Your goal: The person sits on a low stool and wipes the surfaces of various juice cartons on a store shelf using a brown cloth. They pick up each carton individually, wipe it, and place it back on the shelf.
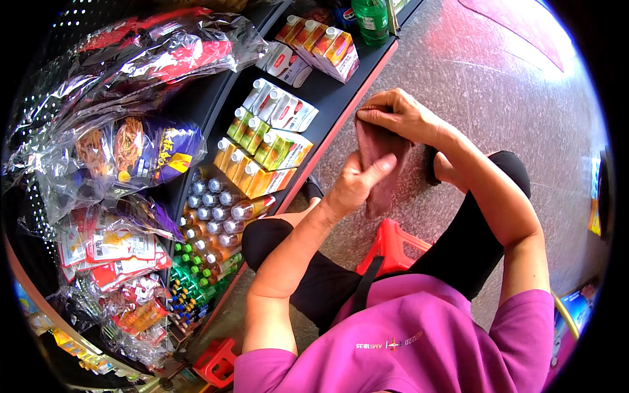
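Note:
A brownish-maroon cloth (381,152) hangs folded between my two hands, above the floor. My right hand (400,115) grips its upper end, with thumb and fingers pinched on the edge. Lower down, my left hand (361,179) has hold of the cloth's side, its thumb lying across the front. The cloth's lower end hangs loose near a red plastic stool (388,245) between my legs.
To the left, a dark shelf (327,100) with a red edge holds juice cartons (272,147) and rows of plastic bottles (211,216). Bagged snacks (132,152) fill the shelf above. Another red stool (216,362) stands at lower left. Grey floor (491,98) lies to the right.

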Demonstrator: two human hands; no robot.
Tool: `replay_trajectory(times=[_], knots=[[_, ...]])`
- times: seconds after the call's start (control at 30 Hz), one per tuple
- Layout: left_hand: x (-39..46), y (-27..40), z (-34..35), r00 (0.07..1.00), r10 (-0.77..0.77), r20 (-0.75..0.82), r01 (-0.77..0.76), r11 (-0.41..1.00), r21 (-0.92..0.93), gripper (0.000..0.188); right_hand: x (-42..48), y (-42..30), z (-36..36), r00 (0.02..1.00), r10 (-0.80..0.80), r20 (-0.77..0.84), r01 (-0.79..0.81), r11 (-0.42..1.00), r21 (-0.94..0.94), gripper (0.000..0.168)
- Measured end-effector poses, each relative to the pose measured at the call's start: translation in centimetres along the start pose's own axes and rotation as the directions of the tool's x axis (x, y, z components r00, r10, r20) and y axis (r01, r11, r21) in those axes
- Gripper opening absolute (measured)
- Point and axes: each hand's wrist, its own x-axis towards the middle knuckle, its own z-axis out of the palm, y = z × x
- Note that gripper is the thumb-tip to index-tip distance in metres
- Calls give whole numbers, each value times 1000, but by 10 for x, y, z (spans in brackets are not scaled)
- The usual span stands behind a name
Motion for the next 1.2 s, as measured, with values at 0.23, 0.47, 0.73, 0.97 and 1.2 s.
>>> replay_trajectory(times=[0.23, 0.47, 0.73, 0.97, 1.2], knots=[[6, 20, -1, 936, 240, -259, -253, 967, -18, 22, 1, 42, 26, 949, 225, -220, -187, 965, 182, 45], [6, 3, 24, 842, 319, 435, -539, 551, 638, 65, -23, 68, 80, 976, 149, 158, -216, 706, 675, 42], [8, 2, 24, 559, 771, 305, -742, 301, 600, 45, -36, 69, 71, 977, 203, 60, -110, 244, 964, 42], [49, 8, -4, 676, 678, 288, -287, -118, 951, 89, -46, 62, 65, 971, 235, -34, 8, 109, 994, 43], [46, -5, 24, 672, 715, 193, -343, 70, 937, 95, -34, 26, 60, 964, 248, -91, 60, 128, 990, 42]])
